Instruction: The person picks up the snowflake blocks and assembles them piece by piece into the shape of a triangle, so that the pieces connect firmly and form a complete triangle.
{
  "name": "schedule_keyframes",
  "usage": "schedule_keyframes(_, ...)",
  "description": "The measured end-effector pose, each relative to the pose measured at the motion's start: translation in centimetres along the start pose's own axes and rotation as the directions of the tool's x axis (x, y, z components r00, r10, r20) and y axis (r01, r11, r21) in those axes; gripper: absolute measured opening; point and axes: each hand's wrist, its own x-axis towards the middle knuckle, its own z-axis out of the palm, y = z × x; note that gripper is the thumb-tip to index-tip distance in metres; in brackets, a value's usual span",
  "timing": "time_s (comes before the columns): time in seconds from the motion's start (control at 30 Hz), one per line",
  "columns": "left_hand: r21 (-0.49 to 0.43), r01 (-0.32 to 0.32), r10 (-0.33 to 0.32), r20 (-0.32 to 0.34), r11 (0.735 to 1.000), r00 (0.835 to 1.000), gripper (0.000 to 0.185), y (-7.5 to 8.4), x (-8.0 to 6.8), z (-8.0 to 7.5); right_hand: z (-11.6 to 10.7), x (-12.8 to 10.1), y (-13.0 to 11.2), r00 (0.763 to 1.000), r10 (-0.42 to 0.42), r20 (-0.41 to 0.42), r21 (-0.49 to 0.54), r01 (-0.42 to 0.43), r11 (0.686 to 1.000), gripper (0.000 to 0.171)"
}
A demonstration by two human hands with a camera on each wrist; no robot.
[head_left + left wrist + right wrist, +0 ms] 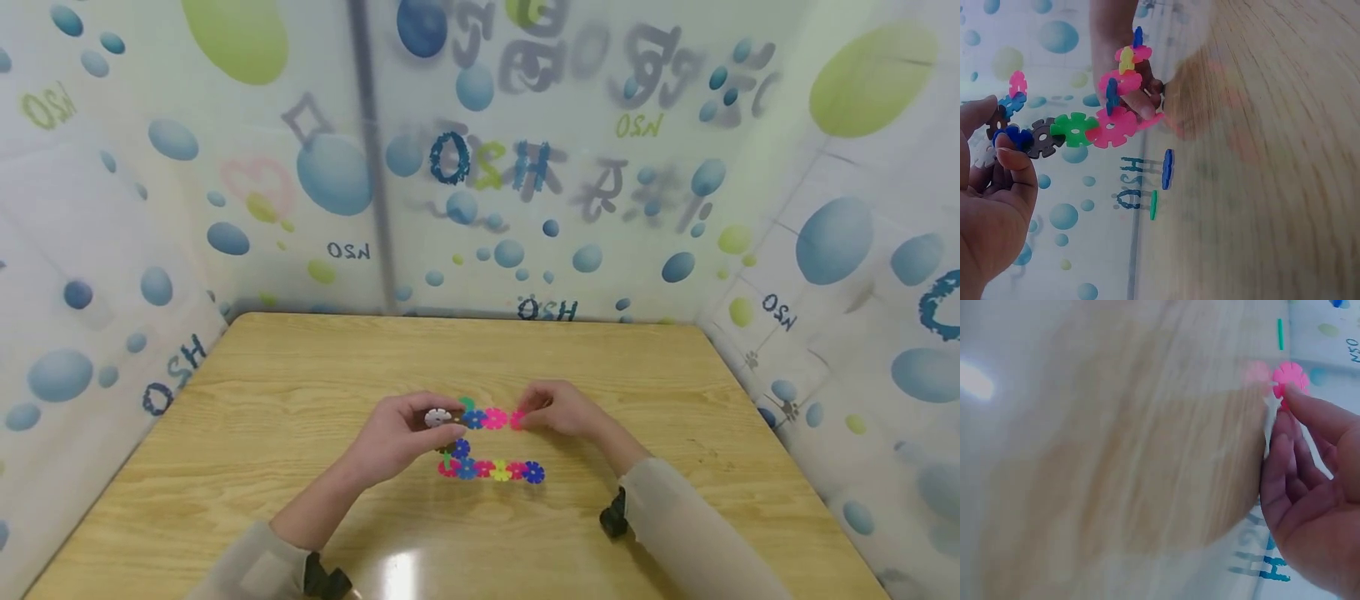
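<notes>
Above the wooden table (300, 392) both hands hold a chain of flower-shaped plastic discs (483, 418). My left hand (442, 425) pinches its left end, by a white disc (437, 417) and a blue disc (1015, 135). In the left wrist view the chain runs grey, green (1074, 128), then pink (1112, 128). My right hand (522, 417) pinches the pink disc (1291, 376) at the right end. A second row of pink, blue and yellow discs (491, 471) lies nearer me, joined at its left to the held chain.
A loose blue disc (1167, 169) and a loose green disc (1154, 205) lie flat on the table beyond the hands. Patterned curtain walls (525, 208) close in the table at the back and both sides. Bare wood spreads around the hands.
</notes>
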Motion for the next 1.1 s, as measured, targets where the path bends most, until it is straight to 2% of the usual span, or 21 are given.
schedule_keyframes(0.13, 0.006, -0.008, 0.008, 0.005, 1.0, 1.0, 0.034, 0.1, 0.2, 0.3, -0.4, -1.4, 0.0, 1.0, -0.019, -0.003, 0.067, 0.019, 0.998, 0.015)
schedule_keyframes(0.23, 0.011, -0.013, 0.013, 0.009, 1.0, 1.0, 0.033, 0.1, 0.3, 0.4, -0.5, -2.7, -0.1, 0.999, -0.05, -0.013, 0.159, 0.052, 0.986, 0.021)
schedule_keyframes(0.37, 0.006, -0.019, 0.019, 0.016, 1.0, 1.0, 0.033, 0.0, 0.4, 0.6, -0.7, -4.5, -0.9, 0.992, -0.116, -0.054, 0.317, 0.127, 0.94, 0.026)
schedule_keyframes(0.47, -0.002, -0.022, 0.022, 0.017, 1.0, 1.0, 0.033, -0.1, 0.5, 0.7, -0.7, -5.9, -2.0, 0.981, -0.171, -0.095, 0.386, 0.195, 0.902, 0.026)
schedule_keyframes(0.7, -0.005, -0.026, 0.026, 0.011, 1.0, 1.0, 0.033, -0.2, 0.6, 0.8, -0.4, -7.5, -3.8, 0.952, -0.265, -0.155, 0.384, 0.305, 0.872, 0.018)
schedule_keyframes(0.9, -0.009, -0.019, 0.019, 0.012, 1.0, 1.0, 0.034, -0.2, 0.5, 0.9, -0.1, -7.8, -4.4, 0.942, -0.28, -0.187, 0.392, 0.333, 0.858, 0.017)
schedule_keyframes(1.1, -0.017, -0.011, 0.011, 0.015, 1.0, 1.0, 0.034, -0.2, 0.5, 1.1, 0.2, -7.7, -4.5, 0.936, -0.288, -0.203, 0.37, 0.346, 0.862, 0.017)
